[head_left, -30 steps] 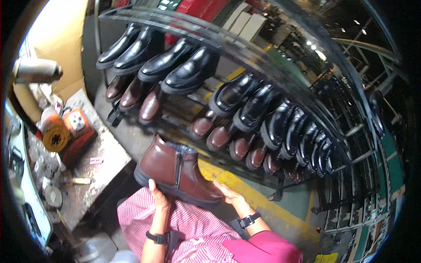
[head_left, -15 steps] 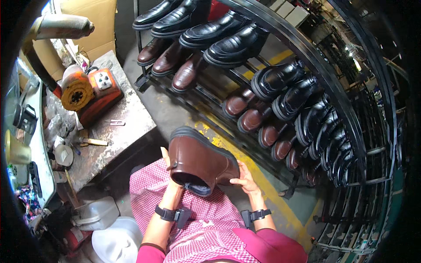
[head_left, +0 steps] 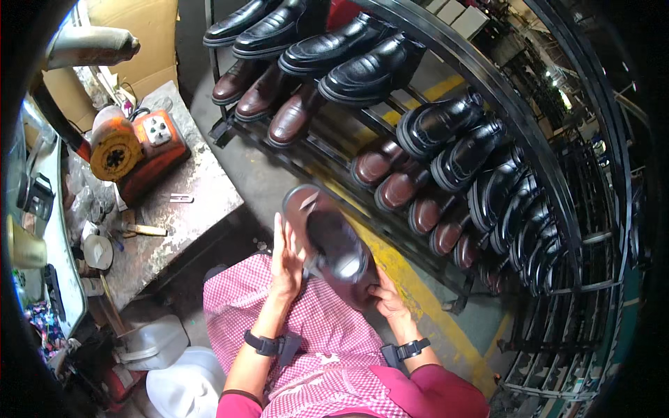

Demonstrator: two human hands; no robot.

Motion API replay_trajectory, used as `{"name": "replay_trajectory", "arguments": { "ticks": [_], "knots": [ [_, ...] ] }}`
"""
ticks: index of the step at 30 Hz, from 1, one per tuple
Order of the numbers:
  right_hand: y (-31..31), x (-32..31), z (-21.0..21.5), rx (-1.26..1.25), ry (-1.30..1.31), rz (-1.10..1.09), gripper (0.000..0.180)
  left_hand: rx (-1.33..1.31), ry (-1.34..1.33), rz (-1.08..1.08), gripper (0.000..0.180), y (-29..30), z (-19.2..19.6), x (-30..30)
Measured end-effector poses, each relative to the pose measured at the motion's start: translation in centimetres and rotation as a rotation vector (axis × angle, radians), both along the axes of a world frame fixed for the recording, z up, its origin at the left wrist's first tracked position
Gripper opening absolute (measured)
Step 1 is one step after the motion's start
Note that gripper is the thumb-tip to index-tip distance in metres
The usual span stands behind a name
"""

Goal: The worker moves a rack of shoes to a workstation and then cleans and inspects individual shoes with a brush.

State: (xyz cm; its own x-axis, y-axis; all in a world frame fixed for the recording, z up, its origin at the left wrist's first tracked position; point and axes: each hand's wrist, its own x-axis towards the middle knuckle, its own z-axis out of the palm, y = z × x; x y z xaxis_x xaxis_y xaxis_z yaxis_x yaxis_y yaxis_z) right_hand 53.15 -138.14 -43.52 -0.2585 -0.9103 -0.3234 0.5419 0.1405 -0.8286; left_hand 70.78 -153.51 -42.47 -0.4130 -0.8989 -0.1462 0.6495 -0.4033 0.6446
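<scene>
A brown leather ankle boot (head_left: 301, 217) is held up before my lap, its dark opening turned up toward me. Motion blurs it somewhat. My left hand (head_left: 286, 263) bears against its left side, the fingers fairly straight along the leather. On the near right part of the boot, my right hand (head_left: 391, 298) has its grip, with some fingertips hidden behind the boot. Both wrists wear black strapped bands. Below the boot spreads my red-and-white checked apron (head_left: 237, 296).
A rack (head_left: 223, 129) of black and brown shoes curves from ahead round to the right. At left stands a worn workbench (head_left: 202, 209) with an orange machine (head_left: 143, 157) and a wooden-handled tool (head_left: 148, 230). White plastic jugs (head_left: 185, 386) sit at lower left.
The boot has been turned so that its opening now faces up, with its sole edge no longer along the far side. My left fingers have straightened along its side.
</scene>
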Motion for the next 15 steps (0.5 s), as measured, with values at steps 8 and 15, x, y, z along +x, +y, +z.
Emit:
{"name": "replay_trajectory", "arguments": {
  "ticks": [8, 15],
  "knots": [
    [-8.9, 1.1, -2.8, 0.062, 0.027, -0.254, 0.049, 0.071, 0.005, 0.037, 0.057, -0.5, -1.3, -0.1],
    [-19.8, 0.4, -5.0, 0.032, -0.069, -0.525, 0.055, 0.131, -0.017, 0.026, 0.056, -0.6, -1.2, 0.0]
  ]
}}
